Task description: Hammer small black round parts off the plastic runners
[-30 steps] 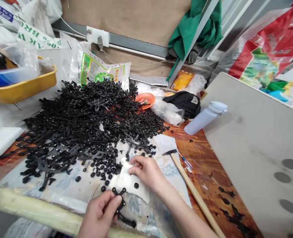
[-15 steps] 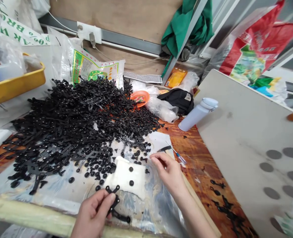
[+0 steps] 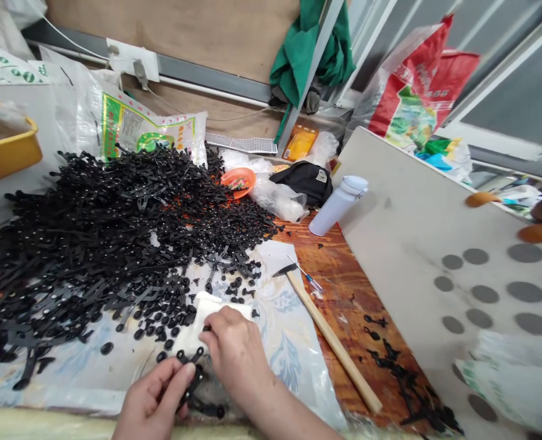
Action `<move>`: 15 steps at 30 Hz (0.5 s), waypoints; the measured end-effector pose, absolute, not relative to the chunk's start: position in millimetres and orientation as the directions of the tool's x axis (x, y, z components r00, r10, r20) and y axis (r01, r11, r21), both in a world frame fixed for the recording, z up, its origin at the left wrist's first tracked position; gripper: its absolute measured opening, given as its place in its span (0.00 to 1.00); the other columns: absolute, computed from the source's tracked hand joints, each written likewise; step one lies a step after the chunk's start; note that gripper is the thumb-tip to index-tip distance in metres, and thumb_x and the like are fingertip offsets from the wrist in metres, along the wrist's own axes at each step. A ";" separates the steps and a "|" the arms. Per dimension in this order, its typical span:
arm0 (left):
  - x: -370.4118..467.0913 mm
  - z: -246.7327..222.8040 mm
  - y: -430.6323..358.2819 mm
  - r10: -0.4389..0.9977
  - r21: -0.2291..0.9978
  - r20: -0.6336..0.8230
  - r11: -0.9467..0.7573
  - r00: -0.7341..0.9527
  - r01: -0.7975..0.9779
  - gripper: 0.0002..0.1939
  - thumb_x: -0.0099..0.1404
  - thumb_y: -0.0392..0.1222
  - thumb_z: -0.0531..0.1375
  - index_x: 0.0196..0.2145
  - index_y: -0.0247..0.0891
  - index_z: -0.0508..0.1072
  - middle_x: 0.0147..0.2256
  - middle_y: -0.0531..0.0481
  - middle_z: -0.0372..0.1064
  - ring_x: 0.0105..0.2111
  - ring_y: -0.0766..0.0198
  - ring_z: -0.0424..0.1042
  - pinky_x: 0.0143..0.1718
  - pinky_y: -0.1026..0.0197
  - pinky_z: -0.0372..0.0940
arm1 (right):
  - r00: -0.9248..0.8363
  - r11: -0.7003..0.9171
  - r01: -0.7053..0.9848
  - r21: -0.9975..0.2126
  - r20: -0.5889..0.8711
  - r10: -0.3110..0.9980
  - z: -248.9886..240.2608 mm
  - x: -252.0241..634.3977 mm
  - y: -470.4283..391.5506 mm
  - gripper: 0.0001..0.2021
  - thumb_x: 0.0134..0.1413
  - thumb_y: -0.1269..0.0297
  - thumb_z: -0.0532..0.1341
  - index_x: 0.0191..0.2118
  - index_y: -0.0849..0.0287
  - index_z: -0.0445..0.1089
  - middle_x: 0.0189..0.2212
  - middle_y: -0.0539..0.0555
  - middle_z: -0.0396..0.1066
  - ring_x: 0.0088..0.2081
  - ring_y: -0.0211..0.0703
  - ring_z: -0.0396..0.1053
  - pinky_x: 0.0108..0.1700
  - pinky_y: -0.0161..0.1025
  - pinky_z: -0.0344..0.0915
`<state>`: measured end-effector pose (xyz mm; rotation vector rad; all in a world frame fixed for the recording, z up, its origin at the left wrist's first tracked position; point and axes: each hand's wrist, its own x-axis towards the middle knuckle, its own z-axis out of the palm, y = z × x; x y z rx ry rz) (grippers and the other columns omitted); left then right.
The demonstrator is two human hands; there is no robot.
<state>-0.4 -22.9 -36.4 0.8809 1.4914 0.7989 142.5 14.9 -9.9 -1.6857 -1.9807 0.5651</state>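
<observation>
My left hand [image 3: 156,391] grips a black jointed plastic part [image 3: 197,374] between thumb and fingers, its arms sticking out past the fingertips. My right hand [image 3: 238,354] is just right of it, over a folded white cloth [image 3: 197,321]. Its thumb and fingers are pinched on a small black piece [image 3: 206,328], mostly hidden by the fingers. Much of the cloth lies under this hand. Loose black round pieces [image 3: 107,348] are scattered left of the cloth, in front of a large heap of black plastic parts [image 3: 115,214].
Right of my hands lie a hammer [image 3: 335,342] and a small screwdriver [image 3: 314,282]. A pale blue bottle [image 3: 337,205] stands beside a grey board [image 3: 390,214]. More black parts [image 3: 403,379] lie at the right. An orange dish [image 3: 247,177] sits behind the heap.
My right hand has moved left onto the white cloth, hiding the two round black pieces seen there, and uncovering the hammer. My left hand still holds the jointed part. The view has shifted right.
</observation>
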 end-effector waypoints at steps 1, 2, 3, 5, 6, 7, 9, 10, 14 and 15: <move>-0.3 -37.0 -23.0 0.876 0.872 -0.481 0.483 -0.045 0.081 0.23 0.50 0.62 0.61 0.19 0.38 0.64 0.12 0.60 0.56 0.10 0.76 0.45 0.11 0.73 0.40 | -0.129 0.156 0.777 -0.610 0.089 0.988 -9.6 147.4 16.8 0.04 0.53 0.71 0.61 0.34 0.56 0.71 0.32 0.51 0.71 0.36 0.43 0.68 0.38 0.36 0.62; 0.1 -37.1 -23.2 0.876 0.874 -0.479 0.481 -0.048 0.068 0.23 0.50 0.61 0.62 0.19 0.38 0.64 0.13 0.61 0.56 0.10 0.76 0.45 0.11 0.73 0.42 | -0.107 0.136 0.761 -0.634 0.085 0.991 -9.6 155.0 18.1 0.04 0.54 0.71 0.60 0.34 0.56 0.72 0.32 0.51 0.71 0.36 0.42 0.68 0.38 0.35 0.62; 0.7 -36.7 -23.5 0.878 0.877 -0.476 0.478 -0.055 0.050 0.22 0.50 0.60 0.62 0.19 0.38 0.63 0.13 0.62 0.55 0.10 0.76 0.46 0.11 0.72 0.44 | -0.068 0.103 0.744 -0.660 0.079 0.995 -9.9 164.6 18.8 0.05 0.55 0.71 0.58 0.34 0.56 0.72 0.32 0.51 0.72 0.36 0.41 0.69 0.39 0.34 0.62; 2.2 -34.8 -23.8 0.877 0.879 -0.475 0.477 -0.071 0.014 0.22 0.49 0.59 0.63 0.18 0.38 0.63 0.14 0.62 0.53 0.11 0.76 0.46 0.12 0.71 0.49 | 0.065 -0.020 0.762 -0.648 0.046 0.997 -13.0 187.2 19.3 0.08 0.55 0.73 0.56 0.35 0.57 0.72 0.33 0.52 0.71 0.35 0.42 0.68 0.39 0.36 0.61; 2.9 -33.6 -23.9 0.875 0.878 -0.478 0.479 -0.075 -0.002 0.22 0.49 0.59 0.63 0.18 0.39 0.63 0.14 0.63 0.53 0.11 0.76 0.46 0.13 0.71 0.51 | 0.090 -0.052 0.770 -0.636 0.027 0.996 -15.9 198.2 19.4 0.08 0.53 0.73 0.58 0.36 0.58 0.72 0.34 0.53 0.71 0.33 0.43 0.68 0.38 0.38 0.61; 3.4 -32.5 -23.8 0.873 0.876 -0.482 0.483 -0.073 -0.010 0.22 0.49 0.59 0.63 0.18 0.39 0.62 0.14 0.63 0.52 0.11 0.76 0.45 0.13 0.70 0.52 | 0.093 -0.064 0.771 -0.634 0.013 0.996 -19.5 208.1 19.3 0.08 0.51 0.74 0.58 0.36 0.58 0.72 0.33 0.53 0.71 0.32 0.43 0.68 0.37 0.38 0.61; 3.6 -31.2 -23.6 0.868 0.870 -0.492 0.492 -0.064 -0.008 0.22 0.49 0.58 0.63 0.17 0.39 0.62 0.14 0.62 0.53 0.11 0.76 0.44 0.13 0.70 0.50 | 0.075 -0.059 0.763 -0.644 -0.003 0.997 -27.4 222.7 19.0 0.08 0.49 0.75 0.58 0.34 0.58 0.72 0.34 0.53 0.70 0.31 0.43 0.68 0.37 0.39 0.62; 3.4 -31.1 -23.5 0.868 0.870 -0.492 0.493 -0.061 -0.002 0.21 0.50 0.58 0.63 0.17 0.39 0.62 0.13 0.62 0.54 0.11 0.76 0.44 0.12 0.70 0.49 | 0.069 -0.054 0.755 -0.654 -0.002 0.998 -30.5 227.1 18.8 0.08 0.49 0.75 0.57 0.34 0.58 0.71 0.34 0.53 0.71 0.33 0.44 0.69 0.37 0.39 0.62; 2.2 -32.5 -23.5 0.869 0.870 -0.492 0.493 -0.052 0.010 0.21 0.51 0.59 0.62 0.18 0.39 0.63 0.14 0.61 0.56 0.11 0.76 0.44 0.10 0.71 0.41 | 0.094 -0.055 0.717 -0.695 0.019 0.995 -29.5 227.5 17.3 0.08 0.55 0.70 0.54 0.39 0.59 0.68 0.33 0.53 0.71 0.34 0.43 0.70 0.37 0.37 0.63; 2.3 -32.8 -23.5 0.868 0.869 -0.494 0.495 -0.044 0.006 0.22 0.50 0.59 0.62 0.18 0.39 0.63 0.14 0.61 0.55 0.11 0.76 0.44 0.10 0.71 0.41 | 0.082 -0.046 0.706 -0.706 0.018 0.996 -25.9 223.4 17.1 0.08 0.56 0.70 0.54 0.39 0.59 0.68 0.31 0.52 0.72 0.33 0.42 0.70 0.36 0.36 0.64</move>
